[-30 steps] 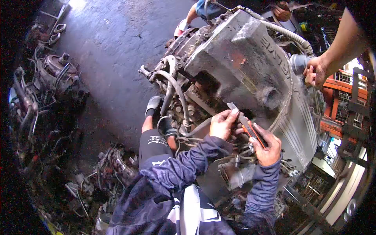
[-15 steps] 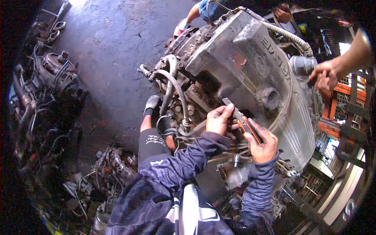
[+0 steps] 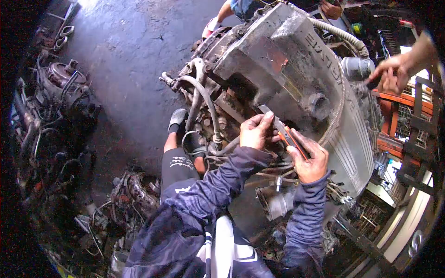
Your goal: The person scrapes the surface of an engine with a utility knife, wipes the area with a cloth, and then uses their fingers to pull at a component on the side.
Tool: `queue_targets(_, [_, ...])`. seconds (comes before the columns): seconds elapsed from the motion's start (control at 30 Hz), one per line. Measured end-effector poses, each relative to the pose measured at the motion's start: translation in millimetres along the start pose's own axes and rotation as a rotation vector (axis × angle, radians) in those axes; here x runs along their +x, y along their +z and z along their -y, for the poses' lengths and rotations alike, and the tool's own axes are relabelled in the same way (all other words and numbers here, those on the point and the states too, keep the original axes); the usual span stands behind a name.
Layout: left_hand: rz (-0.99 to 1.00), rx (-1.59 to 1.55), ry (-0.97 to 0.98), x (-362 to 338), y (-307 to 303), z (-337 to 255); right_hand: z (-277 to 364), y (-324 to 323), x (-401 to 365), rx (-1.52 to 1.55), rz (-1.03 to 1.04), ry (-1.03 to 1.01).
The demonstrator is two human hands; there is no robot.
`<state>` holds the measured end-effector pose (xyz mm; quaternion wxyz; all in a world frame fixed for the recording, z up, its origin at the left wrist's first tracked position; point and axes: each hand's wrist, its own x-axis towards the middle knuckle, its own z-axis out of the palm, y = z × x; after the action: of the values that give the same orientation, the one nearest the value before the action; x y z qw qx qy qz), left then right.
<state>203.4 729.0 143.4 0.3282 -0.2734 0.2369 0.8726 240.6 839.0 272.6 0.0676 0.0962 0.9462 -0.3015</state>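
Observation:
My right hand (image 3: pixel 311 160) is wrapped round the orange and black handle of a utility knife (image 3: pixel 294 141). Its long grey blade is extended and points up and left. My left hand (image 3: pixel 254 133) is closed in a pinch at the blade, the thumb lying against it; its fingertips are partly hidden. Both hands are over the near side of a greasy engine (image 3: pixel 259 55) with a grey cover bearing raised letters. Close to my left hand, curved hoses (image 3: pixel 206 92) run along the engine's side. Below the knife lie thin pipes and a metal round-mouthed part (image 3: pixel 276 204).
A co-worker's hand (image 3: pixel 394 72) is at the engine's right edge, and another person's hand (image 3: pixel 331 9) and leg are at the top. Engine parts (image 3: pixel 69 88) lie on the dark floor (image 3: pixel 125 69) at left. Orange shelving (image 3: pixel 398 99) stands at right.
The view has shifted slightly, so the engine sits a little higher and further left. Both my hands keep their hold on the knife. The co-worker's hand at right has moved slightly.

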Motion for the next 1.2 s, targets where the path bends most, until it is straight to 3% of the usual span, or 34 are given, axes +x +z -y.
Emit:
queue_targets(0.07, [0.042, 0.015, -0.003, -3.2, 2.0, -2.1, -0.1, -0.3, -1.2, -0.053, -0.037, -0.137])
queue_targets(0.5, [0.073, -0.008, 0.008, -1.4, -8.0, 3.9, -3.9, -2.5, 3.0, -0.093, -0.008, -0.2])
queue_targets(0.57, [0.041, -0.02, 0.001, -0.4, -6.2, 0.2, -9.1, 0.2, 5.8, -0.088, -0.013, -0.29])
queue_targets(0.77, [0.063, -0.087, 0.119, -1.7, -8.6, -23.2, 7.8, 10.1, 18.1, -0.026, 0.015, -0.284])
queue_targets(0.8, [0.027, -0.018, 0.004, -15.7, -6.2, -30.3, 12.3, 6.1, 12.7, -0.064, 0.032, -0.266])
queue_targets(0.83, [-0.012, 0.053, -0.114, -27.8, -4.7, -35.5, 15.1, 3.3, 5.3, -0.1, 0.048, -0.243])
queue_targets(0.9, [0.117, 0.187, -0.016, -30.1, -17.1, -21.7, 19.3, 1.2, -16.6, -0.036, 0.062, -0.142])
queue_targets(0.93, [0.117, 0.198, -0.021, -33.7, -14.0, -21.7, 14.7, 8.7, -31.2, 0.041, 0.094, 0.007])
queue_targets(1.0, [0.126, 0.334, -0.019, -35.2, -11.3, -24.1, 14.7, 31.2, -61.0, 0.366, 0.139, 0.306])
queue_targets(1.03, [0.136, 0.344, -0.029, -32.9, -12.3, -24.2, 28.6, 46.3, -68.3, 0.707, 0.112, 0.424])
queue_targets(1.1, [0.129, 0.273, -0.067, -28.2, -14.2, -27.9, 36.0, 75.0, -69.9, 0.915, 0.008, 0.436])
queue_targets(1.2, [0.138, 0.201, -0.095, -26.9, -10.8, -43.4, 35.8, 103.9, -63.8, 1.189, -0.077, 0.659])
